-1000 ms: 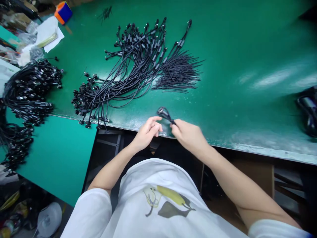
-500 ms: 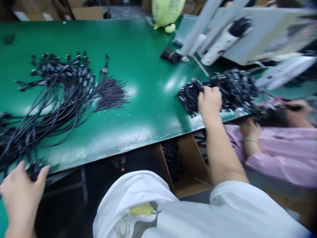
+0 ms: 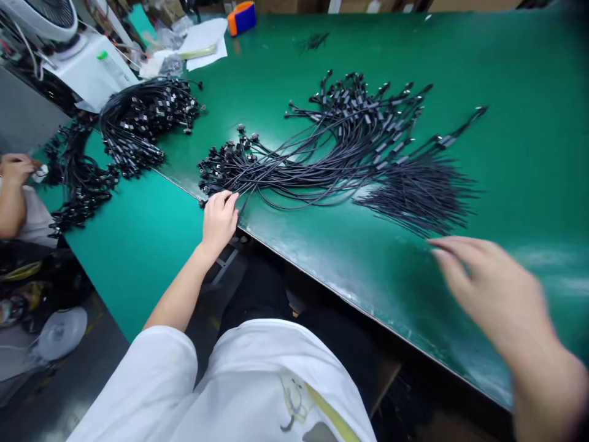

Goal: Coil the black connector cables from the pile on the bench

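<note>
Green desk (image 3: 506, 92) under everything, with 1 broad cable spread (image 3: 331, 153) across its middle: plug ends bunched at the left tip, thin bare leads fanned out at the right tip.

Changed within 1 second: no longer both hands pinched together on a small looped cable at the desk edge. Split apart since then, to the 2 opposite tips of the spread.

Left hand (image 3: 219, 218) now at the spread's left tip, fingertips touching the nearest plugs, grip loose and not yet closed on any.

Right hand (image 3: 492, 294) back from a reach out to the side half a second ago, now just below the spread's right tip, above the desk, fingers extended, grip open. Apparently empty, though too smeared by motion to be sure. Looped cable itself nowhere in sight.

Judging by that, 1 piece put aside and the plug end of the spread under the fingers again.

Left of the spread, well apart: second heap (image 3: 138, 120) of coiled cables, and beyond it a co-worker's hand (image 3: 16, 169).
</note>
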{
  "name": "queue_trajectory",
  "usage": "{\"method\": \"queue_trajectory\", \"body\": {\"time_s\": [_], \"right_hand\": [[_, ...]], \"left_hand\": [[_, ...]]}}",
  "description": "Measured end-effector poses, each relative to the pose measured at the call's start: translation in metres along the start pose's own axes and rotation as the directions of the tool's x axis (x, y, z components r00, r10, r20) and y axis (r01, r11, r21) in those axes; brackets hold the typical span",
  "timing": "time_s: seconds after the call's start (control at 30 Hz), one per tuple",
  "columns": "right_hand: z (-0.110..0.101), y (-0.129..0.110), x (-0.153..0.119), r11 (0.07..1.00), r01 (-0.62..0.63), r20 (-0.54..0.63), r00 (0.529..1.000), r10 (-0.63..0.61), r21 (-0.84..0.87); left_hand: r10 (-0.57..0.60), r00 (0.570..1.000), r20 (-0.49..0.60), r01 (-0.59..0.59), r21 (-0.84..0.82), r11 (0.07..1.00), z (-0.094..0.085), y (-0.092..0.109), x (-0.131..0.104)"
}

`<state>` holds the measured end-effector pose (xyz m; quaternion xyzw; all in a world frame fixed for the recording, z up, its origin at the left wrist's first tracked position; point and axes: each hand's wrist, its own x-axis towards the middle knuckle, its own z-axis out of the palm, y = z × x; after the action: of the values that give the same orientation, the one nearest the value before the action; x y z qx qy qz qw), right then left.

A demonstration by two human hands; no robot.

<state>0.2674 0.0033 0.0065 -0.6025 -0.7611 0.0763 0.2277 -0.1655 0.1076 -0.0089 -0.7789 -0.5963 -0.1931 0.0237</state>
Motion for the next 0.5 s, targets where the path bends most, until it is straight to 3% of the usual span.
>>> {"method": "queue_trajectory", "body": {"time_s": [0.07, 0.13, 0.27, 0.37, 0.5], "right_hand": [[0.019, -0.019, 0.028, 0.998, 0.034, -0.019, 0.999, -0.035, -0.045], [0.040, -0.044, 0.065, 0.990, 0.138, 0.040, 0.990, -0.137, -0.028], [0.068, -0.095, 0.146, 0.954, 0.297, 0.057, 0.953, -0.299, 0.033], [0.087, -0.125, 0.204, 0.932, 0.363, 0.047, 0.931, -0.362, -0.003], [0.119, -0.147, 0.272, 0.883, 0.404, 0.134, 0.915, -0.382, -0.240]], "left_hand": [[0.060, 0.998, 0.016, -0.060, -0.007, 0.998, -0.009, -0.013, 0.008], [0.085, 0.994, 0.066, -0.078, -0.106, 0.991, -0.017, -0.029, 0.017], [-0.063, 0.998, 0.028, 0.069, -0.249, 0.966, -0.022, -0.053, 0.028], [-0.063, 0.997, 0.033, 0.068, -0.178, 0.982, -0.016, -0.057, 0.038], [-0.011, 0.996, 0.090, 0.025, -0.165, 0.986, -0.003, -0.051, 0.053]]}}
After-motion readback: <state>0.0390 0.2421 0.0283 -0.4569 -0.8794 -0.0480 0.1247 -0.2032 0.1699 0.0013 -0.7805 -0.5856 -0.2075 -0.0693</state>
